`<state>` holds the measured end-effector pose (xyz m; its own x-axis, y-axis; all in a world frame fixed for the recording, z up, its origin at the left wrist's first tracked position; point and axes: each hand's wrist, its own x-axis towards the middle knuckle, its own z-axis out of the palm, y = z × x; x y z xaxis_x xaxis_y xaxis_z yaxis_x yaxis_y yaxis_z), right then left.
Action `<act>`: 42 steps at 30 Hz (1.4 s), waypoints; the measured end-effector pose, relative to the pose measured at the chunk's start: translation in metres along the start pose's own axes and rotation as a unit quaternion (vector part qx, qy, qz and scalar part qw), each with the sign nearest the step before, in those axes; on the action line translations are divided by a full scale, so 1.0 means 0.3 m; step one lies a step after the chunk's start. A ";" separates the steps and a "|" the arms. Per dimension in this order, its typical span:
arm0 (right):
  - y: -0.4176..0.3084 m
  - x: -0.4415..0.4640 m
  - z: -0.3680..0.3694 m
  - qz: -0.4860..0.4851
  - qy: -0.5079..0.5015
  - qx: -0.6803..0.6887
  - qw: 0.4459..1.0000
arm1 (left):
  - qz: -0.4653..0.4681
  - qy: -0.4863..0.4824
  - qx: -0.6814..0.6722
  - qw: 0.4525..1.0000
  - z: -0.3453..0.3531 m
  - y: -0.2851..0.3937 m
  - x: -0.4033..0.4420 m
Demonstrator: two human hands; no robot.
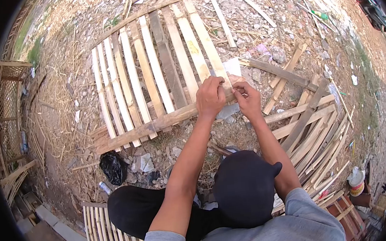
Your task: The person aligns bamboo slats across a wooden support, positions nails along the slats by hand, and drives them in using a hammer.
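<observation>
A frame of pale wooden slats lies on the ground, its slats crossing a thick near rail [157, 123] and a thin far rail. My left hand [211, 96] is at the right part of the near rail, fingers curled in against the edge of the last wooden slat [211, 51]. On the other side of that slat, my right hand [247, 100] pinches at its near end with thumb and fingertips. Whether a small item such as a nail is between the fingers is hidden.
Loose strips are heaped at the right [312, 143], with dark boards [284, 73] above them. A black plastic bag [113, 168] lies below the frame. Another slatted panel [106, 231] is at the lower left. A bucket [356, 181] stands at the right. Rubble and straw cover the ground.
</observation>
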<state>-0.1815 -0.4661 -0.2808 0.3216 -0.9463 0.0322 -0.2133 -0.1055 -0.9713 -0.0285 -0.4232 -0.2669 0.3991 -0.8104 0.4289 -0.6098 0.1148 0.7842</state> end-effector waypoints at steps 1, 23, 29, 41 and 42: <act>0.002 0.001 -0.001 0.001 -0.001 -0.009 1.000 | 0.000 -0.001 0.001 1.000 0.000 -0.001 0.000; -0.021 -0.044 -0.008 -0.082 0.011 -0.060 0.995 | 0.033 -0.175 0.039 0.983 -0.030 0.011 -0.012; -0.021 -0.047 -0.008 -0.135 0.031 -0.058 0.989 | 0.044 -0.170 0.042 0.984 -0.039 0.022 -0.017; -0.055 -0.057 0.003 -0.103 0.024 -0.054 0.993 | 0.053 -0.119 0.034 0.991 -0.006 -0.017 -0.035; -0.067 -0.067 0.002 -0.097 0.023 -0.058 0.993 | 0.049 -0.121 0.028 0.991 -0.009 -0.013 -0.034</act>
<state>-0.1833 -0.4447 -0.2620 0.3251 -0.9176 0.2287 -0.2565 -0.3183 -0.9126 -0.0284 -0.4136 -0.2730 0.1647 -0.9115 0.3769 -0.6772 0.1733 0.7151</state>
